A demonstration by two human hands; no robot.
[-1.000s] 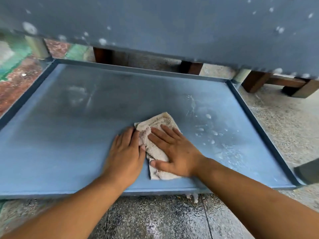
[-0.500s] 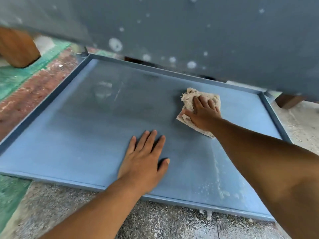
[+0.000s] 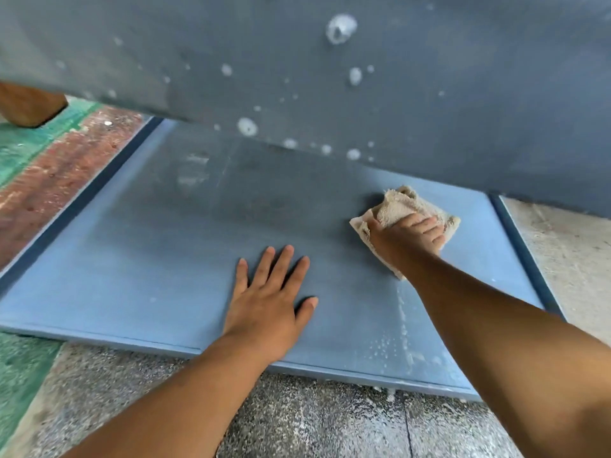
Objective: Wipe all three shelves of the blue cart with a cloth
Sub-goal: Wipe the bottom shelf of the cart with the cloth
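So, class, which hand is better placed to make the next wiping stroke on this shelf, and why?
Right. The right hand grips the cloth against the shelf; the left hand lies flat on the shelf, fingers spread, holding nothing.

A grey speckled stone floor (image 3: 297, 424) is stretching across the near foreground, and a thin dark joint (image 3: 408, 428) is running through it. At left a green painted patch (image 3: 23, 375) is bordering it. Farther back a reddish-brown strip (image 3: 56, 180) is lying beside more green paint. A brown wooden leg (image 3: 28, 105) is standing at upper left. At right, paler sandy flooring (image 3: 568, 269) is showing. Soft, even light is falling throughout.
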